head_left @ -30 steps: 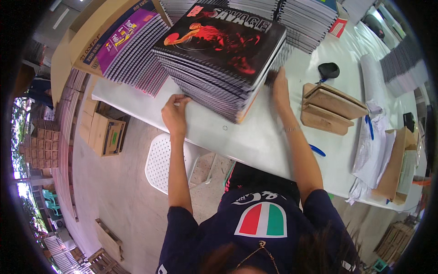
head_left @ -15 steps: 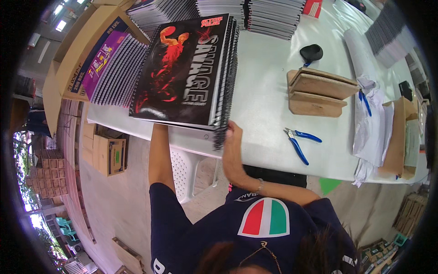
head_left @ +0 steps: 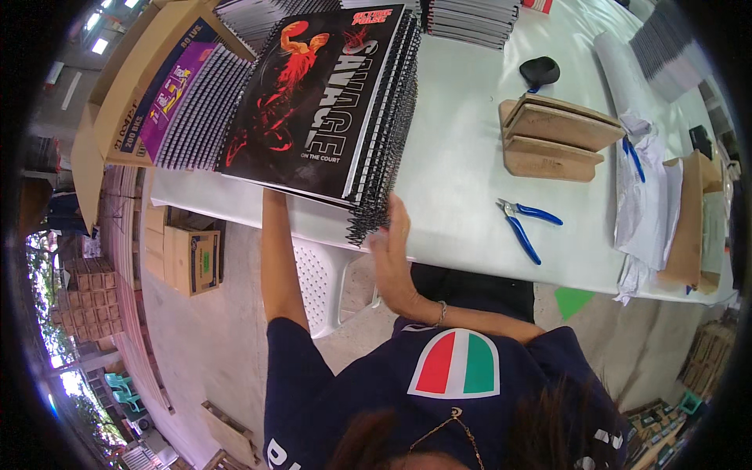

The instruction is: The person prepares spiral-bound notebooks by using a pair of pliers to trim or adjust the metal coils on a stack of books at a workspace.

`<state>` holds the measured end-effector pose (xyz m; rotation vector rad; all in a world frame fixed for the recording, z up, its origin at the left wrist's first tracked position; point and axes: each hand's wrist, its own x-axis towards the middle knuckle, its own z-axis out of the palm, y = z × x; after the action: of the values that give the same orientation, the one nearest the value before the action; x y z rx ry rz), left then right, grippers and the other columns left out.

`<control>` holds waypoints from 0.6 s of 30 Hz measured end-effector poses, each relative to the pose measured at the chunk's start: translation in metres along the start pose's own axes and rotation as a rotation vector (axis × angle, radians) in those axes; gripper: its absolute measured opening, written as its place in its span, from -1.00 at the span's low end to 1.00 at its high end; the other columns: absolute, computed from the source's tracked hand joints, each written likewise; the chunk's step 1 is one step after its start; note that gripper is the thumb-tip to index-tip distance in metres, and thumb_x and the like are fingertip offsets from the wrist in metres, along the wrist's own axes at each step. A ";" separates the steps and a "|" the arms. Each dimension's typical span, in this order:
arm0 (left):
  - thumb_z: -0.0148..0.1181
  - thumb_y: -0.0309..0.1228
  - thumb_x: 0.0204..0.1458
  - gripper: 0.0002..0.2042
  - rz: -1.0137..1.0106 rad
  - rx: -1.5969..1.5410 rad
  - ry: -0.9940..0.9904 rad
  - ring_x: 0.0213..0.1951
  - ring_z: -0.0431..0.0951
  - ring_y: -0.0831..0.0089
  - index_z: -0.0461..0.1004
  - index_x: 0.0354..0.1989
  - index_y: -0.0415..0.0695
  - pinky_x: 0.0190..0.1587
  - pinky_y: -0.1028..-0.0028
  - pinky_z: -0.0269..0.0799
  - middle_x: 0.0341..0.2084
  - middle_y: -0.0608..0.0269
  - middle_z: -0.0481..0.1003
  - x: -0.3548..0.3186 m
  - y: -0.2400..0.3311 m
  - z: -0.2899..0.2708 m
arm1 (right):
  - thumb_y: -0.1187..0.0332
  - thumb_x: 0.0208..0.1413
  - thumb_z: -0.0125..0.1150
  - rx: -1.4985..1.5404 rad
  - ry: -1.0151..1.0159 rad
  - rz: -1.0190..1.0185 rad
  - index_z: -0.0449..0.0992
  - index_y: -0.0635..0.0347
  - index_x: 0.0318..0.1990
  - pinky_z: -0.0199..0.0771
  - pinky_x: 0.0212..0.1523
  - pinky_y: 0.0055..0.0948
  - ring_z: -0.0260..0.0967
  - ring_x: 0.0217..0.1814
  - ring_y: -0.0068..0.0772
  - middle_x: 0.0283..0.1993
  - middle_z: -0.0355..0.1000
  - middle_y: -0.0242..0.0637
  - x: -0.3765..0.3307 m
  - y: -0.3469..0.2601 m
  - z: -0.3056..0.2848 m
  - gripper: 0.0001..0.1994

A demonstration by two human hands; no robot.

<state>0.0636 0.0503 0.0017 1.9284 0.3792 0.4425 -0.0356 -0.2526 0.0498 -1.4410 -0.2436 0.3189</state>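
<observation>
A thick stack of spiral-bound notebooks (head_left: 321,102) with black and red covers is lifted off the white table (head_left: 462,180), tilted toward me. My left hand is hidden under the stack; only its forearm (head_left: 274,258) shows, reaching up beneath the near edge. My right hand (head_left: 392,251) presses flat against the stack's near right corner, beside the wire spirals.
A second notebook pile with a purple cover (head_left: 184,102) lies left, next to a cardboard box (head_left: 129,86). On the table are blue-handled pliers (head_left: 521,223), wooden boards (head_left: 556,137), a black object (head_left: 539,72) and papers (head_left: 650,204). A white plastic chair (head_left: 325,278) stands below the table edge.
The stack, which lay flat on the table, has been lifted and tilted up toward me. My hands moved from its sides to under its near edge. Pliers are now uncovered.
</observation>
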 end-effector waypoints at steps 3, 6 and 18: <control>0.08 -0.48 0.26 -0.69 0.026 -0.140 0.051 -0.01 0.43 0.45 0.40 0.13 -0.35 0.05 0.46 0.38 0.03 0.14 0.46 -0.020 0.005 -0.001 | 0.66 0.08 -0.16 0.101 -0.064 -0.053 -0.41 0.28 0.55 -0.46 0.60 -0.19 -0.57 0.70 -0.11 0.66 -0.49 -0.03 -0.003 -0.010 -0.003 -0.12; 0.06 -0.48 0.28 -0.67 0.133 -0.273 0.329 0.03 0.41 0.47 0.37 0.17 -0.35 0.09 0.47 0.37 0.08 0.14 0.45 -0.073 0.039 -0.002 | 0.73 -0.05 -0.20 0.339 -0.055 -0.055 -0.47 0.18 0.56 -0.47 0.61 -0.13 -0.60 0.70 -0.16 0.66 -0.52 -0.09 0.000 0.001 -0.012 -0.02; 0.30 -0.61 0.00 -0.86 0.077 0.205 0.291 -0.29 0.57 0.30 0.61 -0.26 -0.14 -0.21 0.41 0.47 -0.29 0.18 0.58 -0.219 0.121 0.116 | 0.75 -0.12 -0.16 0.519 -0.112 0.137 -0.54 -0.10 0.58 0.02 0.34 -0.36 -0.05 0.45 -0.33 0.55 -0.14 -0.21 0.007 0.004 -0.029 0.10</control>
<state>-0.0671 -0.1890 0.0432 2.0863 0.5575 0.7641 -0.0187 -0.2763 0.0421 -0.9287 -0.1380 0.5327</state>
